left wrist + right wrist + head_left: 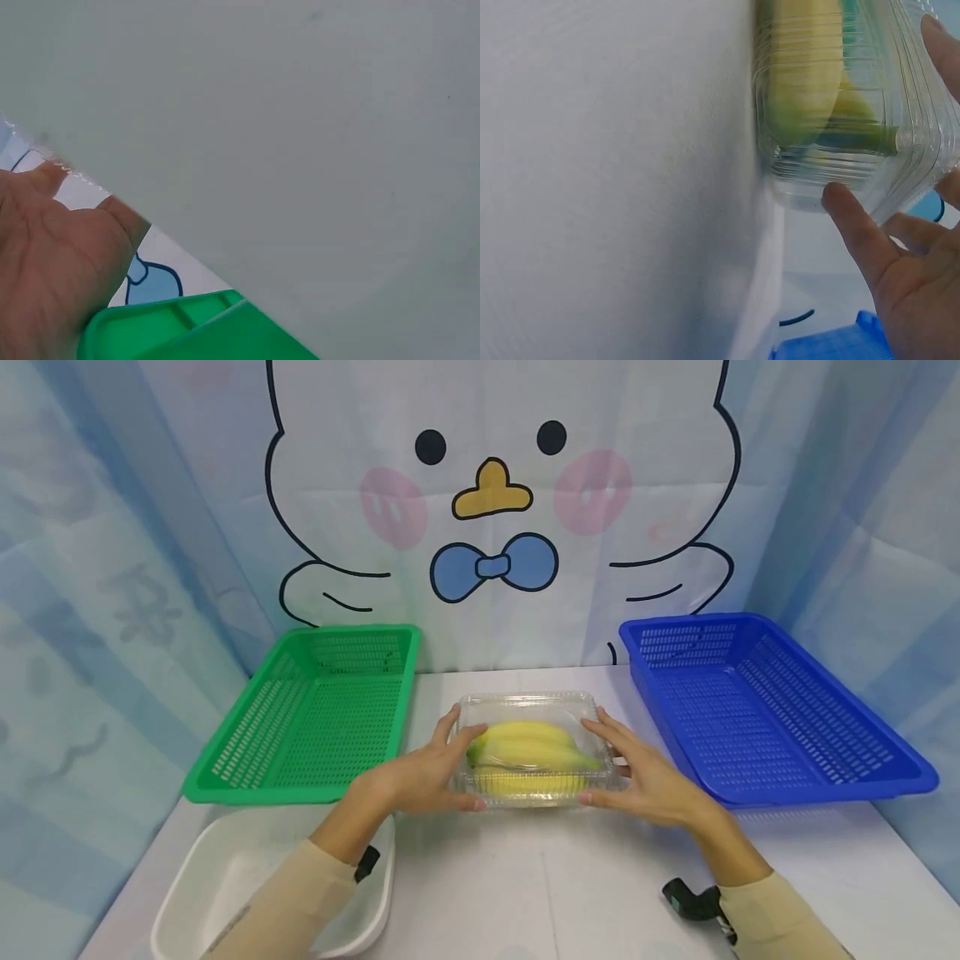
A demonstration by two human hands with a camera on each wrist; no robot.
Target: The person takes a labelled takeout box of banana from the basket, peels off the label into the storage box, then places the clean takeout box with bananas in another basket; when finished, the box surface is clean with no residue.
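Observation:
A clear plastic clamshell box (534, 703) lies on the white table in the head view, its lid down. Yellow bananas (525, 747) with greenish ends show through it. My left hand (420, 781) grips the box's left side, thumb at the front corner and a finger over the lid. On the opposite side my right hand (651, 781) holds it in the same way. In the right wrist view the right thumb (855, 229) touches the ridged wall of the box (832, 169). A pale surface hides part of the left hand (60, 262) in the left wrist view.
At the left stands a green mesh basket (337, 718), with a white basin (388, 868) in front of it under my left forearm. A blue mesh basket (757, 693) stands at the right. Behind the table hangs a printed curtain (495, 635).

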